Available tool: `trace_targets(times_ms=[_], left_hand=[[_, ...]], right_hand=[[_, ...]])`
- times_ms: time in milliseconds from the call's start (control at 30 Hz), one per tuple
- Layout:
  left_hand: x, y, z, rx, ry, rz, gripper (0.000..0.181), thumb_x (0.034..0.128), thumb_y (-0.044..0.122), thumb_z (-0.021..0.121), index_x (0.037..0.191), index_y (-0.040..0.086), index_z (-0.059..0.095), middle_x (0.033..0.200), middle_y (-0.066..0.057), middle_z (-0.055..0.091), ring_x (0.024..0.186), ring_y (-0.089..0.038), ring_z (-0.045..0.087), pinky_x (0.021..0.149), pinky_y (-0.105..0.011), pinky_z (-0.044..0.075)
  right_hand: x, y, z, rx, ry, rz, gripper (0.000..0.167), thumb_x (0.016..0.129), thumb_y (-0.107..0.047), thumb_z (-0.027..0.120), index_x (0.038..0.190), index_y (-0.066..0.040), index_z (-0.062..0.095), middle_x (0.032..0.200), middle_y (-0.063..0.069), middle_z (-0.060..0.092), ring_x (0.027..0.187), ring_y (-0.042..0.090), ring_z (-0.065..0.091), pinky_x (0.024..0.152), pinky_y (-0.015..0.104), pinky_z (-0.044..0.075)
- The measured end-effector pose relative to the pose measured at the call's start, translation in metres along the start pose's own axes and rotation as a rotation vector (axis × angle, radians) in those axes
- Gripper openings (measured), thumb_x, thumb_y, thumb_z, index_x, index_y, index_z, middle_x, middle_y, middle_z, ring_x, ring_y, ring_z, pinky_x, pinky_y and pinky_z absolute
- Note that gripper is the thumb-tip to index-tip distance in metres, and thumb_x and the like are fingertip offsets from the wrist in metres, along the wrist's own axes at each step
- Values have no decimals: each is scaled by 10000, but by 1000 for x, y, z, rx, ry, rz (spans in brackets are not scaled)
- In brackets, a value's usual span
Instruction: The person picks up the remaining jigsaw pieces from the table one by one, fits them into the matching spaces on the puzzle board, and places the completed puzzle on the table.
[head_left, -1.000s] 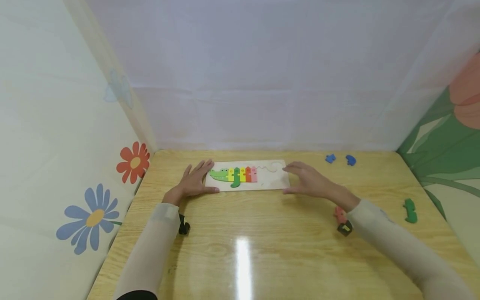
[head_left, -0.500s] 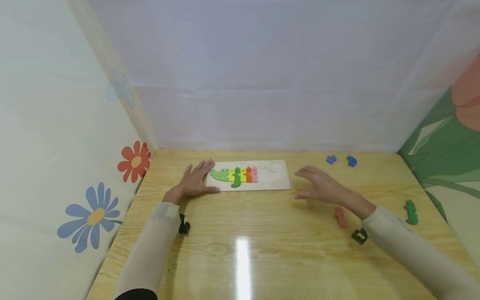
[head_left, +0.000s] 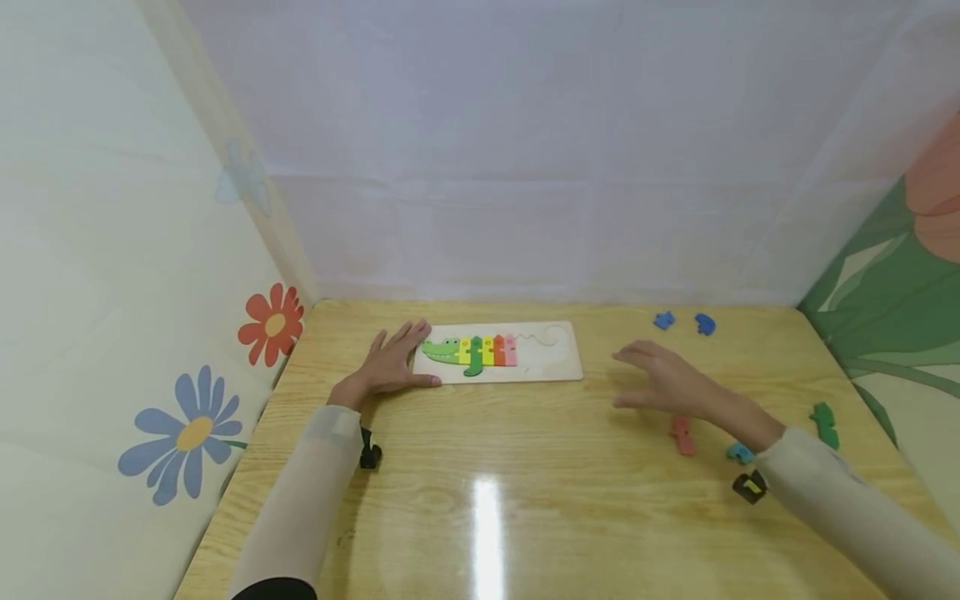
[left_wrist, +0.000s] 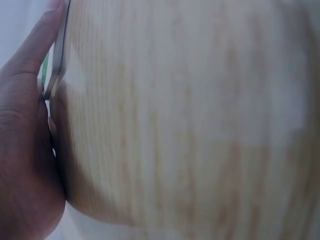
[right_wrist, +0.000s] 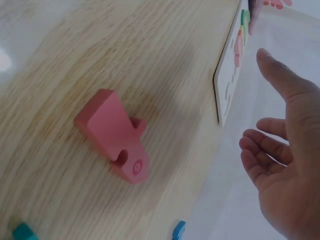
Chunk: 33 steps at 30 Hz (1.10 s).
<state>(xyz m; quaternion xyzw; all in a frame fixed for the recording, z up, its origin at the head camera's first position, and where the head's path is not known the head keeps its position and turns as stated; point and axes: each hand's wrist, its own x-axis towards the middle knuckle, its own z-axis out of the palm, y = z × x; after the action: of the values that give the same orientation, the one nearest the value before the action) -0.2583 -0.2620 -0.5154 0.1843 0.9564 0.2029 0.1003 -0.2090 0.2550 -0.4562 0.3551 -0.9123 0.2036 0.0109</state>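
Observation:
In the head view a pale wooden puzzle board (head_left: pixel 551 365) lies flat at the back of the table. Crocodile pieces (head_left: pixel 476 352) in green, yellow, red and pink fill its left and middle; a bare outline shows at its right. My left hand (head_left: pixel 386 362) is spread at the board's left end, thumb along the front edge, fingers at the far corner. My right hand (head_left: pixel 667 383) hovers right of the board, fingers apart and loosely bent, holding nothing. Below it lies a pinkish-red puzzle piece (right_wrist: pixel 120 140) with a round mark, seen large in the right wrist view.
Two blue pieces (head_left: pixel 663 320) lie near the back edge at right. A teal piece (head_left: pixel 740 452) sits beside the right sleeve, partly hidden. A green piece (head_left: pixel 825 425) lies near the right wall. Patterned cloth walls (head_left: pixel 480 167) border the table.
My right hand has let go of the board's right end and drawn back to the right and nearer. The red and teal pieces have come into fuller view. My left hand stays put.

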Motion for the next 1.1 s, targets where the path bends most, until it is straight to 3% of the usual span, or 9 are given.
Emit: trace_targets(times_ms=[200, 733, 1100], left_hand=[[0, 2, -1, 2, -3, -2, 1165, 874, 643, 777, 1715, 127, 157, 1787, -86, 95, 1650, -338, 25, 1271, -642, -79], [3, -2, 1, 1, -9, 2, 1199, 855, 698, 761, 1718, 139, 143, 1789, -79, 82, 1650, -337, 16, 1268, -644, -87], [3, -3, 2, 13, -6, -1, 1204, 850, 716, 751, 1718, 144, 145, 1789, -75, 89, 1651, -334, 20, 1271, -644, -78]], right_hand=[[-8, 0, -5, -22, 17, -20, 759, 807, -348, 935, 1352, 99, 653, 1316, 280, 655, 1221, 467, 624, 999, 612, 539], [-31, 7, -10, -22, -71, 74, 798, 814, -422, 924, 1380, 67, 644, 1352, 271, 642, 1248, 463, 614, 1024, 615, 529], [-49, 11, -12, -6, -104, 93, 810, 811, -426, 925, 1389, 62, 635, 1346, 278, 633, 1227, 464, 621, 989, 613, 547]])
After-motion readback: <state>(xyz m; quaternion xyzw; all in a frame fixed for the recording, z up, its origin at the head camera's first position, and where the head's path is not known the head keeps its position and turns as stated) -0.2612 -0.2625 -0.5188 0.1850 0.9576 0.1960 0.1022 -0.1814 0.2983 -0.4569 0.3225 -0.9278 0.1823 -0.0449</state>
